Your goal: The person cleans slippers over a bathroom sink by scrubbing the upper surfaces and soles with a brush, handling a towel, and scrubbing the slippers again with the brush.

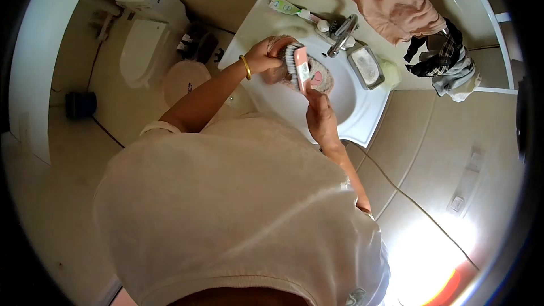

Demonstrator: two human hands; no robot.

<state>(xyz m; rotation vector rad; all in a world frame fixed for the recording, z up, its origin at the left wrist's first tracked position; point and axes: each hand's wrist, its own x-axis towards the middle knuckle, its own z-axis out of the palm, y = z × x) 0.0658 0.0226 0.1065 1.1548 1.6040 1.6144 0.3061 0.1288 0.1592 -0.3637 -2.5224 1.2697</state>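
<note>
Over the white sink (343, 114), my left hand (265, 56) grips a fuzzy brownish-pink slipper (324, 81) by one end. A pink oval patch shows on the slipper's far part. My right hand (322, 118) is closed round the lower end of a pink brush (301, 65) with white bristles. The brush is upright in view, its bristles facing left toward my left hand and overlapping the slipper. Whether the bristles touch the slipper is hard to tell. A gold bangle is on my left wrist.
Behind the basin stand a metal faucet (343, 37) and a green-white tube (284, 5). A soap tray (366, 67) sits on the basin's right edge. Clothes (394, 3) hang at upper right. A toilet (144, 51), a pink basin (184, 79) and a dark blue bin (80, 105) are at left.
</note>
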